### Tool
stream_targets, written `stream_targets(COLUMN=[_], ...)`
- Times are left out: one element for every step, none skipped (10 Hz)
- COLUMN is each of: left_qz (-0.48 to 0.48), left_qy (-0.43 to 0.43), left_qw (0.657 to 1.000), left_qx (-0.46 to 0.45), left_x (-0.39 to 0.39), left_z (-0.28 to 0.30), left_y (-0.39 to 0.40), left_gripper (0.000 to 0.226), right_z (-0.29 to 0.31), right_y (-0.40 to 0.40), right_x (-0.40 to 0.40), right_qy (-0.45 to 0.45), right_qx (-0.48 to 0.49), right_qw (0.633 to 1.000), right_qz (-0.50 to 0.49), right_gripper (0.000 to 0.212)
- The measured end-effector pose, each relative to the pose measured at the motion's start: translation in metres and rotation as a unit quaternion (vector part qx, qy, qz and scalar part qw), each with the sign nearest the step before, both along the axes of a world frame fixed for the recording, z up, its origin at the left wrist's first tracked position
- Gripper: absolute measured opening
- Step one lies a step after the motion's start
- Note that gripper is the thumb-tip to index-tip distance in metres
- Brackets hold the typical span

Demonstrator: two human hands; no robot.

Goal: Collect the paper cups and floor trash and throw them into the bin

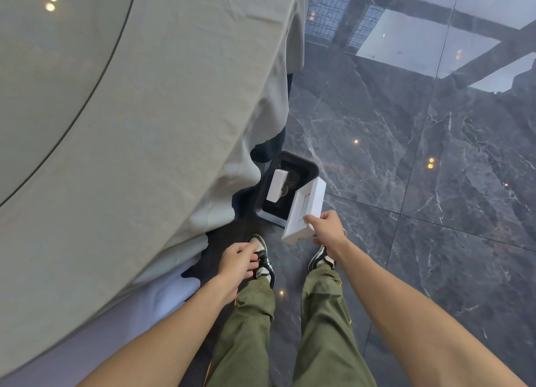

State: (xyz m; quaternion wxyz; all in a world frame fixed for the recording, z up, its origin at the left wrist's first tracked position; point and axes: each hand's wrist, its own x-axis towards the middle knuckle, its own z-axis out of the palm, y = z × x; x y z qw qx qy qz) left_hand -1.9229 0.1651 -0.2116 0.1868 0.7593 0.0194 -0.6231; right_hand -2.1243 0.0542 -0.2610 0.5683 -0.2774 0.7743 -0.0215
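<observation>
A black rectangular bin (310,167) stands on the floor beside the draped table. Inside it lies a white box (277,185) on some dark trash. My right hand (326,227) grips the near end of an open white cardboard box (304,209), held tilted over the bin's right rim. My left hand (239,260) hangs lower left above my left shoe, fingers loosely curled with nothing in them. No paper cup shows in view.
A round table with a grey cloth (174,125) fills the left side, its cloth hanging close to the bin. Dark polished marble floor (435,183) spreads to the right. My feet (262,259) stand just short of the bin.
</observation>
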Motion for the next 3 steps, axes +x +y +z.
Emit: stream_targets(left_qz=[0.001,0.004,-0.008], left_qy=[-0.003,-0.008,-0.020], left_qw=[1.000,1.000,1.000], left_qx=[0.001,-0.006,-0.006], left_x=[0.0023,0.0028,0.0050], left_z=[0.0024,0.0034,0.0072], left_y=[-0.0006,-0.0006,0.0000], left_gripper=[0.008,0.008,0.008], right_z=[-0.0001,-0.0002,0.0055], right_y=[-0.0114,-0.0184,-0.0172], right_x=[0.0047,0.0093,0.0126], right_qy=[-0.009,-0.022,-0.044], right_qx=[-0.025,-0.033,0.015], right_qw=[0.999,0.999,0.997], right_qz=[0.019,0.032,0.055], right_gripper=[0.033,0.032,0.022])
